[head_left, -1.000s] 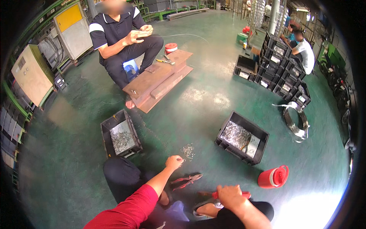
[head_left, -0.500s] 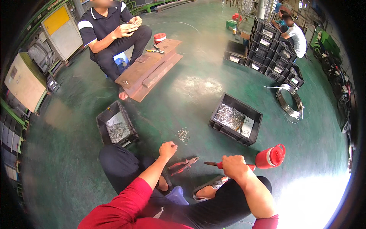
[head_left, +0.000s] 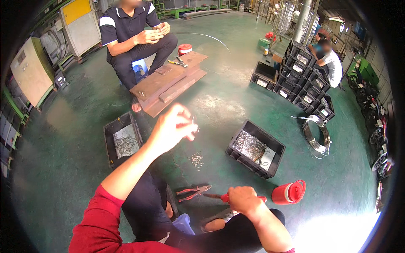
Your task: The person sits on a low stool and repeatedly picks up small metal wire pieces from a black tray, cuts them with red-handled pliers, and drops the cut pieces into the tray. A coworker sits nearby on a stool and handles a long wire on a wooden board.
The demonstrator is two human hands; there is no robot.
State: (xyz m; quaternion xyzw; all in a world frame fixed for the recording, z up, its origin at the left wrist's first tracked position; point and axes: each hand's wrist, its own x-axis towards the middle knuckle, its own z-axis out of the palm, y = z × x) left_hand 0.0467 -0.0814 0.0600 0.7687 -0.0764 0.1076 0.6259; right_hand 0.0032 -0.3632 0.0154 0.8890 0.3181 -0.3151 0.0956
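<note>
My left hand (head_left: 172, 130) is raised in front of me, its fingers pinched on a small thin piece of wire (head_left: 193, 120), blurred by motion. My right hand (head_left: 244, 200) is closed around the red handle of a hand tool (head_left: 223, 197), whose narrow dark metal end points left. Beside that end, pliers with red handles (head_left: 195, 192) lie on the floor, jaws to the right. Just beyond them is a small loose pile of bent wire pieces (head_left: 195, 160). A black crate (head_left: 276, 163) holding many shiny metal pieces stands right of the pile.
Another black crate (head_left: 110, 145) with wire pieces stands left. Ahead, a seated person (head_left: 133, 40) works at a rusty metal bench (head_left: 168, 84) with tools. A red jug (head_left: 287, 193) stands right. Farther off are a wire coil (head_left: 310, 137), stacked crates (head_left: 295, 74) and more people.
My left hand has risen forward from low near the pliers, now pinching the small piece. My right hand still grips the red-handled tool. The view has shifted slightly.
</note>
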